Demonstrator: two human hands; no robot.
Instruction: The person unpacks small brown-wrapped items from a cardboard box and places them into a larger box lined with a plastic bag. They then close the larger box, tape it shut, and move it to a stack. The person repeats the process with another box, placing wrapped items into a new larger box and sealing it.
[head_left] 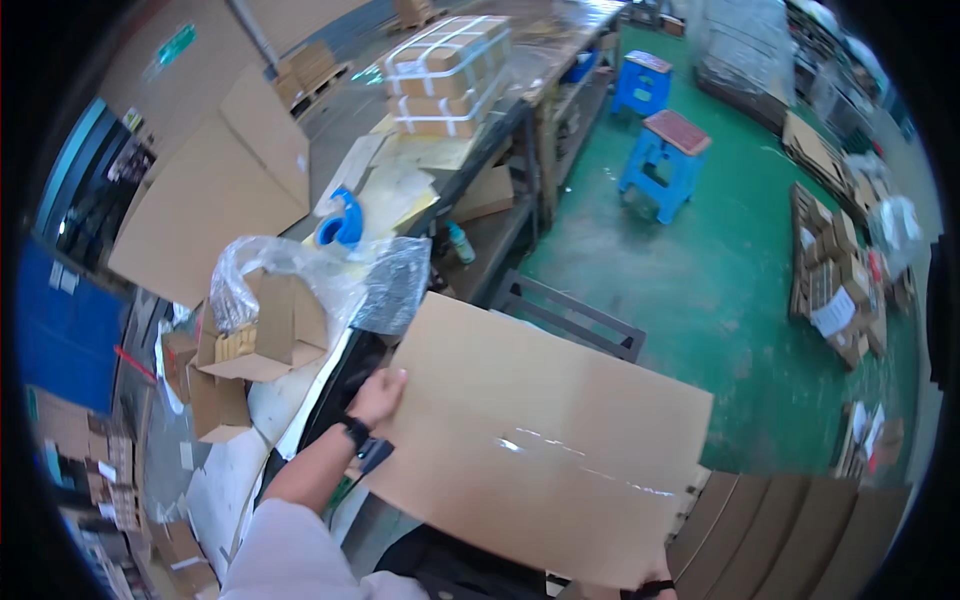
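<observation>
A large flat brown cardboard sheet (560,400) spans the space in front of me, tilted, with a few shiny streaks across its middle. My left hand (378,398), with a dark watch at the wrist, is closed on the sheet's left edge. At the lower right corner my right hand (652,572) grips the same sheet; most of its fingers are hidden, and a dark band shows at that wrist. Left of the sheet, an open cardboard box (270,335) with small tan pieces inside sits on the workbench beside clear plastic wrap (240,270).
A blue tape dispenser (343,222) and strapped cartons (445,75) occupy the bench (400,185). Two blue stools (665,165) stand on the green floor. A dark metal frame (570,315) lies beyond the sheet. Stacked cardboard (780,530) stands at lower right, a loaded pallet (835,275) farther right.
</observation>
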